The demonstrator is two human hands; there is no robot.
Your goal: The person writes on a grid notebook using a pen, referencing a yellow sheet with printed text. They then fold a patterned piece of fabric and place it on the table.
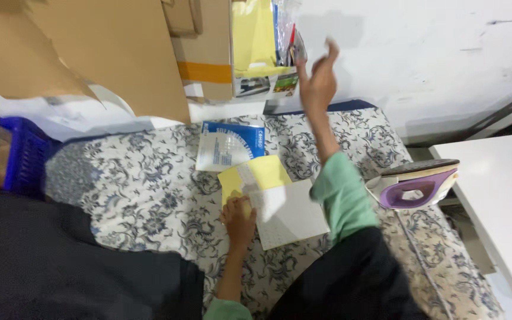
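The left hand point(239, 218) rests on a flat packet point(274, 201) lying on the tabletop point(149, 184), which is covered with a grey-and-white floral cloth. The packet shows a yellow part at its upper left and a white sheet across its lower right. The fingers of this hand are curled together and press down on the packet's left edge, where yellow meets white (whether they pinch the edge or only weigh on it cannot be told).

The right hand point(318, 80) is raised well above the packet, up at the far edge of the tabletop. Its fingers are loosely apart, blurred, and hold nothing. The hand is just beside a bundle of clear sleeves and pens point(288, 35) standing in an open cardboard box point(208, 53). A yellow envelope point(253, 32) stands in the same box, to the left of the bundle. The green sleeve point(342, 195) of the right arm crosses over the right edge of the packet.

Just beyond the packet, near its yellow corner, lies a blue and white pack point(229, 145), flat on the cloth. A white and purple clothes iron point(416, 184) sits on its side at the right edge of the tabletop, well apart from both hands. A blue plastic crate point(25, 157) stands at the left end. A dark garment point(60, 266) lies over the near left part of the cloth. A white surface point(499, 195) adjoins on the right.
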